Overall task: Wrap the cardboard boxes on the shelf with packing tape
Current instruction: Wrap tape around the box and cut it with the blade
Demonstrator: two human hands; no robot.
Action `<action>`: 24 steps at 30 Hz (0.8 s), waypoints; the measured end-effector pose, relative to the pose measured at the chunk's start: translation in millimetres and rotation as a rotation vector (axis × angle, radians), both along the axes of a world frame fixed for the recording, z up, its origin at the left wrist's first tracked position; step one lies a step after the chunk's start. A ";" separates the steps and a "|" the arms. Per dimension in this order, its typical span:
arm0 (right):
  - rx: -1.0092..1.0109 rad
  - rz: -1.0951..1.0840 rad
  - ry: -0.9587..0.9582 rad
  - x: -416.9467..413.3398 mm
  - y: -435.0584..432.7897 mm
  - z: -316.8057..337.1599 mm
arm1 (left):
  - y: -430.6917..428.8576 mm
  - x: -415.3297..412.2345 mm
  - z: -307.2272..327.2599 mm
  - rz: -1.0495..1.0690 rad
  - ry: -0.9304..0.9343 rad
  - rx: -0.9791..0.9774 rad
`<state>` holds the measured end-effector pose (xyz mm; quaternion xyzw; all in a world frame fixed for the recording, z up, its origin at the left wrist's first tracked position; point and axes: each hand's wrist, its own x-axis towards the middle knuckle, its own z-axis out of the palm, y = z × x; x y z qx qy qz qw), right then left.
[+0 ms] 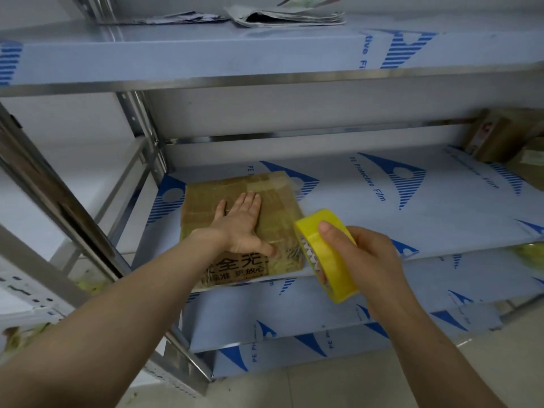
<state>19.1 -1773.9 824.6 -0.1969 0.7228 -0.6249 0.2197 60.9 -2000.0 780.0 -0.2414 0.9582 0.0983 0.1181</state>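
A flat brown cardboard box [273, 198] with black printed characters lies on the middle shelf [412, 207], near its front left corner. My left hand [243, 223] presses flat on the box top, fingers straight and spread. My right hand [365, 260] grips a yellow roll of packing tape [329, 260] just off the box's front right corner, thumb on the roll's outer face. A short stretch of tape seems to run from the roll to the box edge.
More cardboard boxes [506, 139] sit at the right end of the same shelf. Folded newspapers [282, 16] lie on the upper shelf [206, 57]. A steel upright [147, 136] stands left of the box. Lower shelves [294, 313] and a tiled floor lie below.
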 end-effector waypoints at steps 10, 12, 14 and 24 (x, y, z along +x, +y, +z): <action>-0.004 -0.059 -0.081 11.1 2.1 -39.5 | 1.6 0.7 1.4 -0.002 -0.014 -0.010; -0.016 -0.067 -0.120 12.2 2.1 -46.6 | 1.1 0.3 2.1 -0.003 -0.014 -0.015; -0.026 -0.078 -0.158 14.0 1.2 -53.6 | 1.9 0.4 3.1 -0.005 -0.020 -0.016; -0.080 -0.140 -0.171 16.1 -10.8 -72.1 | 22.0 -30.1 23.7 0.222 -0.061 0.044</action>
